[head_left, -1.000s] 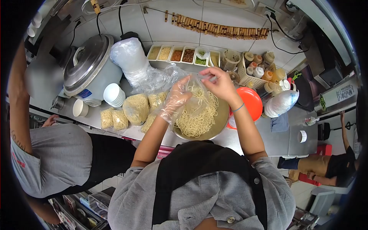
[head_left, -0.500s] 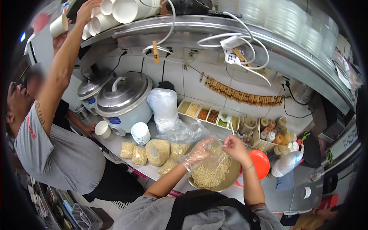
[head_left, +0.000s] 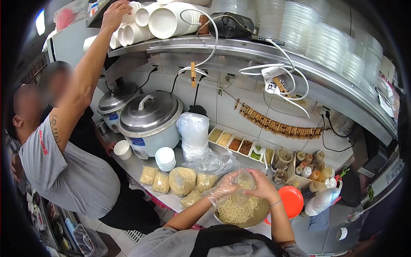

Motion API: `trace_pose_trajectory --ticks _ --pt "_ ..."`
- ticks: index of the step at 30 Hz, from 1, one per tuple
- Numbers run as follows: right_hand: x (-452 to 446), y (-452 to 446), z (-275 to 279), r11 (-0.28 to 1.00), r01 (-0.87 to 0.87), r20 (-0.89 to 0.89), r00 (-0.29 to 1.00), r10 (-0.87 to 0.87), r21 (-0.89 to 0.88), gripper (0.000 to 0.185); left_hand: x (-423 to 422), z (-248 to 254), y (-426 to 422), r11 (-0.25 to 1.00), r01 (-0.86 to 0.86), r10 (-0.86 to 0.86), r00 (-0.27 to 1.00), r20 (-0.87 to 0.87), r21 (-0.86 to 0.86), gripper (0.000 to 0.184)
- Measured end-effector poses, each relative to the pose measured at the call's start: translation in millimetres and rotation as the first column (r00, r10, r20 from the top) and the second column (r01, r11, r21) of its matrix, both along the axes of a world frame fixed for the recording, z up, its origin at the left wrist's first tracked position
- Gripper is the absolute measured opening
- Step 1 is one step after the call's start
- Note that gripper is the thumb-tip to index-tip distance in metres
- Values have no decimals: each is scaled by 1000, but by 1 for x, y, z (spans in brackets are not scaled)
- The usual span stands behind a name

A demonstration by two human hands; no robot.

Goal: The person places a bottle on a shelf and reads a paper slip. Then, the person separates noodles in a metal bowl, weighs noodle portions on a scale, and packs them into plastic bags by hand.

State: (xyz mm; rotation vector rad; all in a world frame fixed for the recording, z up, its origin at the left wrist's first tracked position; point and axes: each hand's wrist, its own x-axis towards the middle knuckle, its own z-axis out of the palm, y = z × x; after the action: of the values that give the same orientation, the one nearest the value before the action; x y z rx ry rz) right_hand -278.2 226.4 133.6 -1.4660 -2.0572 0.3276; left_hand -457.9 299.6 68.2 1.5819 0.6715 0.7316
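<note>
My left hand, in a clear plastic glove, curls around one side of a clear plastic bag with some noodles showing in it. My right hand, bare with a thin band at the wrist, grips the bag's other side. Directly beneath both hands is a wide metal bowl holding a heap of pale noodles. Whether the bag touches the heap, I cannot tell. To the right of my right wrist lies a round orange-red lid.
Bagged noodles lie left of the bowl, near stacked white bowls and a rice cooker. Behind are seasoning trays and a bottle basket. At left, a co-worker's arm reaches toward shelf cups.
My right hand has gone from pinching near the bowl's far rim to gripping the bag opposite my left hand. The view has shifted, and the co-worker's raised paper cup no longer shows.
</note>
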Motion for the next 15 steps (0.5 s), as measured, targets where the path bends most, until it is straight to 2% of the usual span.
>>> trace_pose_trajectory --ticks 1,3,4,5,6,9,10,11,12,13,14,15 --pt "0 -1 -11 1000 3 -3 1000 -3 2 64 -2 9 -2 993 64 -64 998 -3 -97 69" --pt "-1 -3 -48 978 133 13 991 -132 -159 80 -3 11 -4 973 128 -131 991 -5 -192 69" --pt "-3 -3 -65 979 133 10 991 -133 -156 80 -1 5 -4 958 230 -227 973 35 -174 69" --pt "-4 -2 -82 965 190 41 982 -186 -181 78 2 -2 -3 934 327 -319 945 74 -148 69" --pt "-4 -1 -93 948 246 75 969 -235 -201 75 6 -11 -2 946 299 -301 954 -8 122 68" --pt "3 -5 -109 958 213 55 977 -207 -193 65 3 14 -7 922 332 -335 942 -19 197 61" --pt "3 -6 -109 959 210 53 978 -203 -191 65 4 11 -5 915 404 -384 877 288 -11 52" --pt "2 -8 -107 956 226 -15 972 -233 -186 57 1 15 -3 916 402 -383 879 286 -9 52" --pt "0 -9 -105 953 244 -84 961 -262 -181 49 -7 45 -5 954 299 -300 928 220 37 48" --pt "-4 -10 -105 953 245 -87 961 -263 -176 49 -13 73 -6 976 197 -209 965 160 91 45" --pt "-10 -13 -107 946 316 -85 943 -322 -69 43 -17 93 -7 975 199 -212 964 157 95 45" --pt "-16 -16 -110 923 384 -88 921 -380 37 37 -19 111 -8 979 90 -136 955 263 180 41"
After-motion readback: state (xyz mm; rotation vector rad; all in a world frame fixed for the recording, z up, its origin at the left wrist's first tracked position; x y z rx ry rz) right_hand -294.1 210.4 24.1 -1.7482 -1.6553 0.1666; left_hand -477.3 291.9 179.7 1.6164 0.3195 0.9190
